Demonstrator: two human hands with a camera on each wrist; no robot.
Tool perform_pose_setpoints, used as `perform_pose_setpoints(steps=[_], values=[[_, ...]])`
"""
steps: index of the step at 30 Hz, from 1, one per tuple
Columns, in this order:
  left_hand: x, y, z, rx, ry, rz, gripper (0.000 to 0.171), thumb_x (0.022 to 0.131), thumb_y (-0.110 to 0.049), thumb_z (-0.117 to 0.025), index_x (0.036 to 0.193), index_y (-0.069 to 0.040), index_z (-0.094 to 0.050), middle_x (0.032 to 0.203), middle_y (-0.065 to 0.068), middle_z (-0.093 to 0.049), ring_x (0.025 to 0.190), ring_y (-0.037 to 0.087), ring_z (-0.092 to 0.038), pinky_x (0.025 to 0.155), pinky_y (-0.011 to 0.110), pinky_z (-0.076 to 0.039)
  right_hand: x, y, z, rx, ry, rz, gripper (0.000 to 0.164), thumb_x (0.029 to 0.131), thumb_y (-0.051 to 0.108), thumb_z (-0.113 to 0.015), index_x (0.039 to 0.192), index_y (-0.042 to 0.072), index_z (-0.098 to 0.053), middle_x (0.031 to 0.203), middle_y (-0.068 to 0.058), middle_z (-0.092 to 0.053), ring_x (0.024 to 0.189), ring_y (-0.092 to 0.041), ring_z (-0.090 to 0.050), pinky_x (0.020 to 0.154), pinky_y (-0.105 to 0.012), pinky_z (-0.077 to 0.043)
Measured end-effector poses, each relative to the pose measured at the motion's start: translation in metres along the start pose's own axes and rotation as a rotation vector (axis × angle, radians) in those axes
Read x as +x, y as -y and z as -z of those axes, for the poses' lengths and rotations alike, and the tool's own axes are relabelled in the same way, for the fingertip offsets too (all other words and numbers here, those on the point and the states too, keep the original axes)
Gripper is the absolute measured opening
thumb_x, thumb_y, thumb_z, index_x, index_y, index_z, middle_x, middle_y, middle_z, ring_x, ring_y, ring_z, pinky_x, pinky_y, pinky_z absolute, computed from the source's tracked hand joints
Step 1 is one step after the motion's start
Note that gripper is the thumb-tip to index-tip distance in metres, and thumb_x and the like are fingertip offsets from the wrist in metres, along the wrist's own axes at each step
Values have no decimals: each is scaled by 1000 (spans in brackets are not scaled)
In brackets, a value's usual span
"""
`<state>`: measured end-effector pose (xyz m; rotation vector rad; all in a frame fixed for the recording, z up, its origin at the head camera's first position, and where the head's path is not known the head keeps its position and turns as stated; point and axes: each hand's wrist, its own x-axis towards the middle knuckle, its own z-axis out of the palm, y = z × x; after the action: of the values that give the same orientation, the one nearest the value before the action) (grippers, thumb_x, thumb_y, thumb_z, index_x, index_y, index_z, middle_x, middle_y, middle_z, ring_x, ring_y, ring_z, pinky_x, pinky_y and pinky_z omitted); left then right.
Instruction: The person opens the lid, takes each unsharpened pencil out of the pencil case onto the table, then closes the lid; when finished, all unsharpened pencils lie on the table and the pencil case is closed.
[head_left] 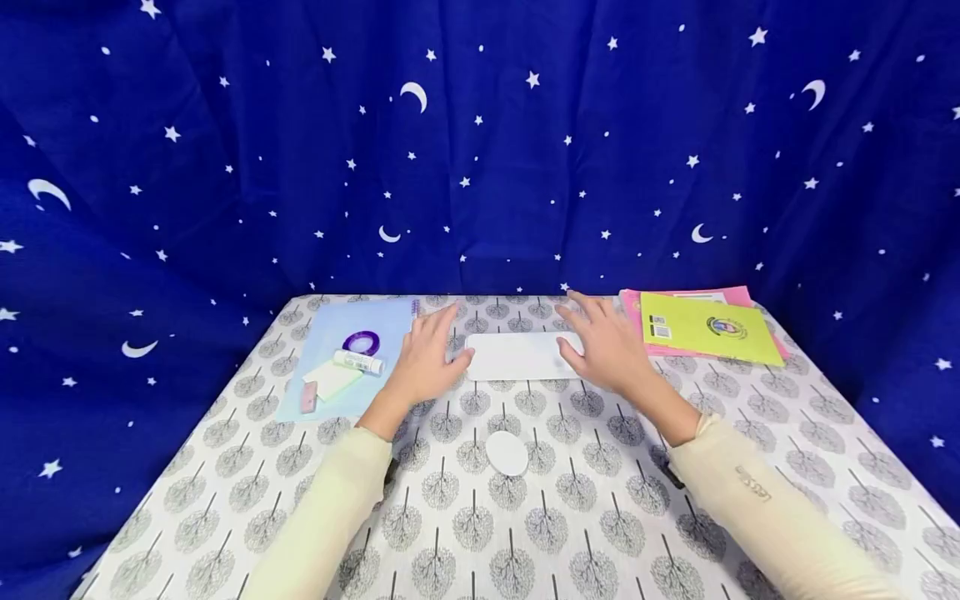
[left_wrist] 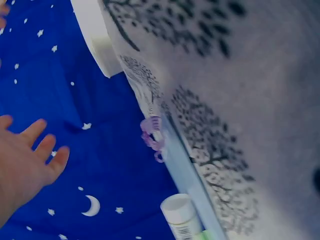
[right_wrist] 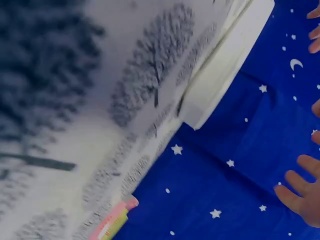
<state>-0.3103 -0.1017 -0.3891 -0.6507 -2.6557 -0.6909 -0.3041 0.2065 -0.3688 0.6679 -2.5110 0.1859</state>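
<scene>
A flat, long white rectangular thing (head_left: 517, 357) with rounded corners lies across the middle of the table; its thick side edge (right_wrist: 220, 70) shows in the right wrist view. My left hand (head_left: 429, 354) is at its left end, fingers extended and thumb apart, holding nothing. At the other end my right hand (head_left: 609, 343) has its fingers spread, the thumb overlapping the white thing's right end in the head view. Whether that thumb touches it I cannot tell. Nearer to me lies a white oval disc (head_left: 507, 453).
On the left, a blue spiral notebook (head_left: 318, 333) carries purple tape (head_left: 347, 343), a glue stick (head_left: 358, 361), pale paper pieces (head_left: 337, 380) and a pink eraser-like block (head_left: 308, 397). A yellow-green book (head_left: 690, 329) lies on pink ones (head_left: 632, 310) at right. A blue curtain (head_left: 480, 167) hangs behind.
</scene>
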Motion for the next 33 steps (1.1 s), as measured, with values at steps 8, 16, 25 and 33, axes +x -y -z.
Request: perform_pose_setpoints(steps=[8,16,25,33], values=[[17,22,-3,-323,149,126,77,92,-30,-69,155,-14,-30,154,11,-40,134,36,-45,115,58,-28,3,-17,-15,415,189,-140,48,97,28,-59,137,2,-54,146,-19,-49,134,-44,-42,112,-64,-29],[17,39,-7,-377,377,205,77,90,-30,-73,153,-12,-34,151,14,-43,126,35,-52,105,54,-44,1,-29,-32,546,337,-253,63,89,29,-73,140,-2,-52,143,-25,-50,124,-46,-51,103,-62,-42],[18,44,-20,-422,435,215,80,83,-27,-81,150,-10,-40,149,10,-46,129,33,-51,106,51,-44,-6,-37,-46,561,368,-268,83,74,28,-86,141,-2,-49,143,-27,-48,116,-42,-56,96,-57,-49],[25,40,-33,-444,394,261,83,75,-24,-87,146,-14,-45,143,7,-51,123,30,-53,103,49,-46,-2,-36,-52,565,355,-271,92,68,23,-89,142,-6,-45,144,-29,-45,115,-42,-54,100,-61,-45]])
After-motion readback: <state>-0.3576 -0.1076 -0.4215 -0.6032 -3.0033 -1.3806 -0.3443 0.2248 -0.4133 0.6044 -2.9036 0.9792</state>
